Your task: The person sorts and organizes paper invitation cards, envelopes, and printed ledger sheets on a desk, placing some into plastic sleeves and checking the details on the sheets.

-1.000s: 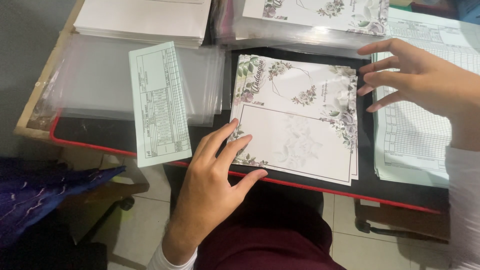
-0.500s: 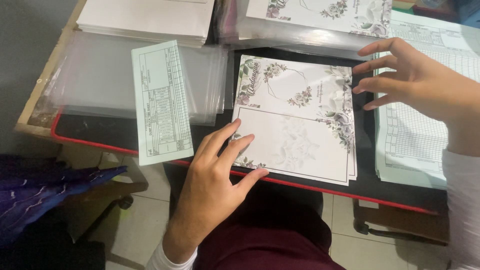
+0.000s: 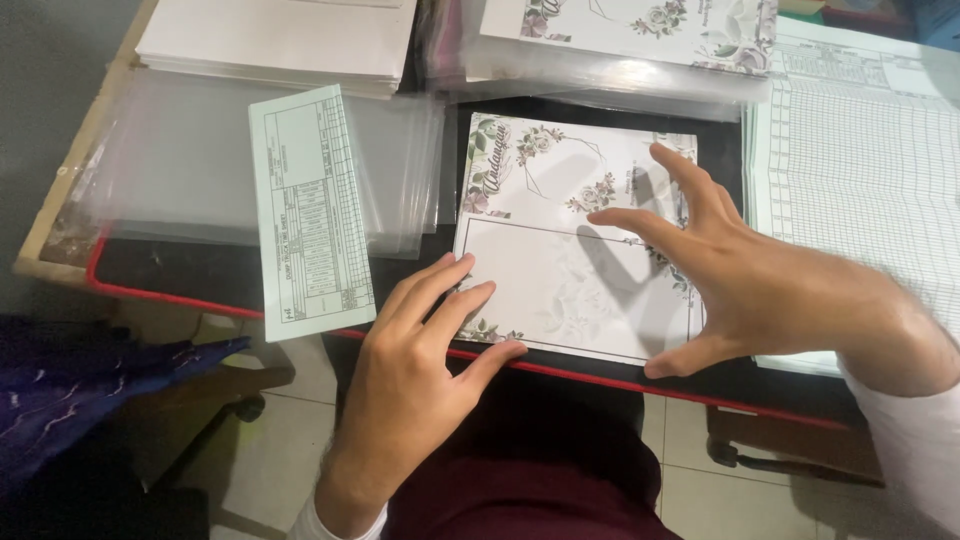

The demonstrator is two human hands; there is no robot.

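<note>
So the left hand is lying flat and open, fingertips pressing the lower left corner of a white rectangular card with a purple-and-green floral border, thumb hooked at its bottom edge. Not gripping, just pinning it. The right hand is open too, fingers spread and hovering over the right half of that card, thumb down near the bottom right corner; its shadow falls across the paper. The card sits on the black desk with the red front edge, right at the near edge in front of the person.

Looks to me like the card is being squared up or steadied, and getting it off the desk would call for the right hand to close on the right edge while the left keeps its corner from sliding.

Further out: a pale green printed slip lies over a pile of clear plastic sleeves to the left, a stack of white cards behind, more bagged floral cards at the top, and a green ruled ledger sheet on the right.
</note>
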